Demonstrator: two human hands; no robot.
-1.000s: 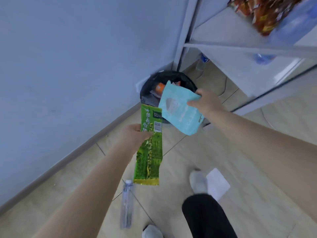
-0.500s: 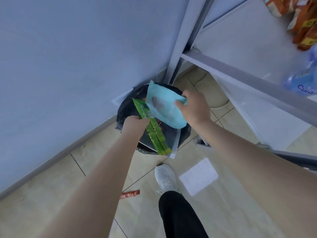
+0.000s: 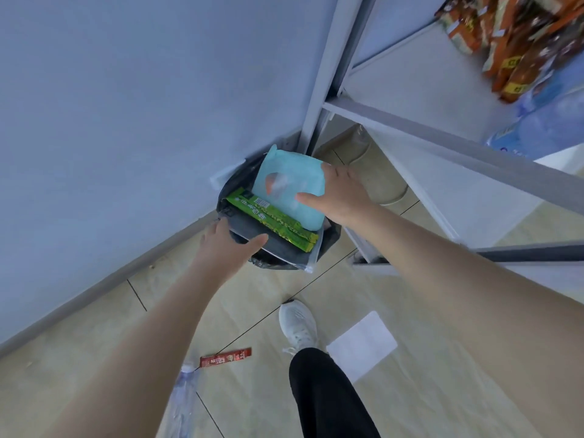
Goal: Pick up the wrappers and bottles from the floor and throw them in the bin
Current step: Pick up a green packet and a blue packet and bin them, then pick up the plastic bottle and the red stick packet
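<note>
Left hand: my left hand (image 3: 226,245) is over the near-left rim of the bin, fingers spread and loose, pinching nothing; the thumb lies across a dark grey flat piece (image 3: 268,245) that sits on top of the bin.
Right hand: my right hand (image 3: 338,197) is spread flat on the light blue wrapper (image 3: 284,188), thumb across its lower face and fingers over its right edge; whether it grips or only presses, I cannot tell.
Light blue wrapper: lies at the top of the bin, tilted, with its far corner up near the wall.
Green wrapper (image 3: 271,218): lies slantwise across the bin mouth, just beside the blue one on its near side and touching it, free of both hands.
Bin (image 3: 330,237): black, lined with a dark bag, in the corner where the wall meets the shelf post.
Red sachet (image 3: 225,358): on the floor (image 3: 442,358), well apart from the bin, near my left forearm.
Clear bottle (image 3: 183,403): on the floor below the sachet, partly hidden by my arm.
White sheet (image 3: 361,344): flat on the floor just right of my white shoe (image 3: 298,324).
Shelf (image 3: 442,128): grey metal, to the right, holding orange packets (image 3: 512,49) and a blurred blue bottle (image 3: 543,128).
</note>
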